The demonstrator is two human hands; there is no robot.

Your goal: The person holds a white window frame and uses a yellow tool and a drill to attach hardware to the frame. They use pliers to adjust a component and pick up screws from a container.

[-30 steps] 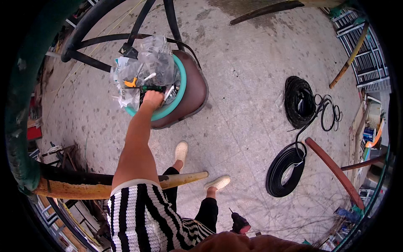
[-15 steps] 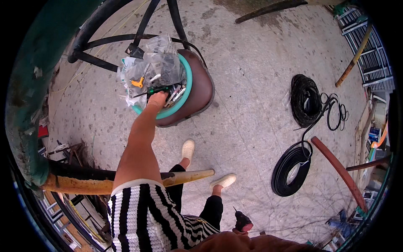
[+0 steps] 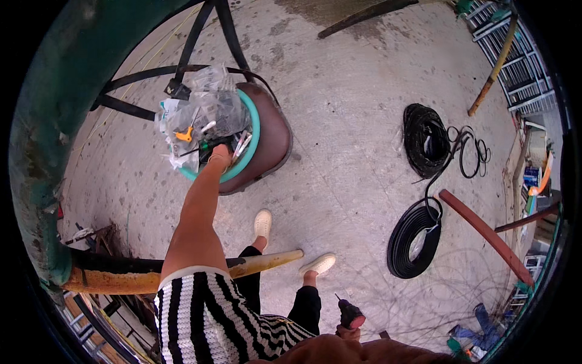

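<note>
My left hand (image 3: 220, 155) reaches down into a turquoise-rimmed basin (image 3: 253, 130). Its fingers are hidden among the contents, right beside a green-and-black tool (image 3: 207, 146) with a thin dark shaft; whether they grip it cannot be made out. Around the hand lie clear plastic bags (image 3: 215, 109) of small dark pieces, a yellow-orange tool (image 3: 184, 134) and several slim marker-like sticks (image 3: 241, 144). At the lower edge my right hand (image 3: 347, 332) is closed around a dark cordless drill (image 3: 350, 315) with a red end, its thin bit pointing away from me.
The basin rests on a brown chair seat (image 3: 270, 130) with black legs. Two black coils, a bundled one (image 3: 418, 142) and a hose coil (image 3: 400, 246), lie on the floor at right. A yellow pole (image 3: 267, 262) crosses near my legs; a red-brown bar (image 3: 485, 236) stands at right.
The view has shifted, so the basin and chair appear lower and further left. My left hand has sunk deeper among the basin's contents. The drill stays in my right hand.
</note>
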